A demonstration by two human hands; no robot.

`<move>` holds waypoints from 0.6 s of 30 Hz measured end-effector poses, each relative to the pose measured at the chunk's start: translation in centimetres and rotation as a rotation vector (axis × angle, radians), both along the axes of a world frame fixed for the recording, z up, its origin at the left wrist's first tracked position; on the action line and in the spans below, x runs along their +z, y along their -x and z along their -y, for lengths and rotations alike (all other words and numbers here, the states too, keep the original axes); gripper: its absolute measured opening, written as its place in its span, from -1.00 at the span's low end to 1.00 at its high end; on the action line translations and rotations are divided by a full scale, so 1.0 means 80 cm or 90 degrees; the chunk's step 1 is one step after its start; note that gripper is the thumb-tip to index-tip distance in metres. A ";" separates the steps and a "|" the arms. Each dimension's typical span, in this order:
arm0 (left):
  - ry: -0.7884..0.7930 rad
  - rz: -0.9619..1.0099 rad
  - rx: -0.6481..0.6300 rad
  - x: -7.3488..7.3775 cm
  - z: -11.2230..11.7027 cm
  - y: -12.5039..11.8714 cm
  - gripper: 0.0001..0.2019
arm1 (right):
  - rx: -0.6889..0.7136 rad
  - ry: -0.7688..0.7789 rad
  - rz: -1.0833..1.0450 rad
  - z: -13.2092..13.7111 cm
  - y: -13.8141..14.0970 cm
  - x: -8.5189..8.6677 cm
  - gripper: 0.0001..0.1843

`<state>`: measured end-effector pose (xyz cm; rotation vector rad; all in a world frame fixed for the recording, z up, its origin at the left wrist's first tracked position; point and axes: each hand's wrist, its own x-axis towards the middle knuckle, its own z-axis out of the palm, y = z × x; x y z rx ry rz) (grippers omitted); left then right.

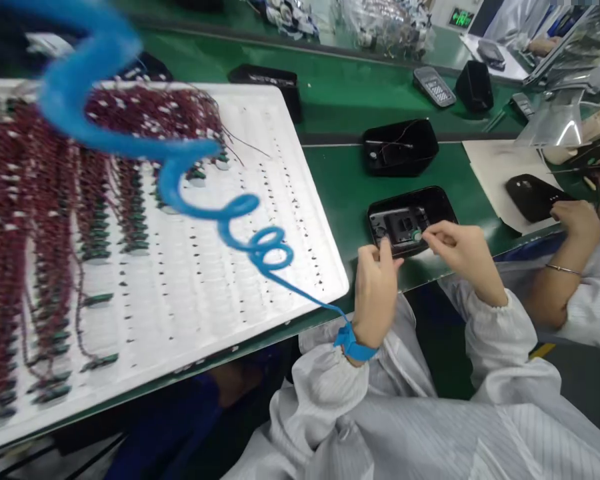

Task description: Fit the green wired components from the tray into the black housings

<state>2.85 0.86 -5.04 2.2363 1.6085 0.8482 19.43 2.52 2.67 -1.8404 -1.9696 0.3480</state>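
Note:
On the green bench in front of me lies an open black plastic housing point(443, 203), its hollow inside facing up. My left hand point(376, 290) grips its near left edge, fingers closed, with a blue strap point(355, 343) around the wrist. My right hand point(464, 257) is over the near right side, thumb and fingers pinched together. At those fingertips, inside the housing, is a small green part point(417, 235); its exact kind is too small to make out. A second black housing point(401, 148) lies just behind, with thin wires inside.
A white tray point(260, 293) to the left holds many small green boards with dark red wires point(45, 193). A blue coiled cord point(230, 210) crosses above it to my wrist. A grey handset point(434, 87) lies behind. At right, a co-worker's hand point(577, 223) touches a black cover point(535, 197).

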 end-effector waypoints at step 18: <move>-0.010 -0.100 -0.053 -0.017 -0.004 0.010 -0.73 | 0.138 0.273 0.308 -0.098 0.068 0.010 -0.74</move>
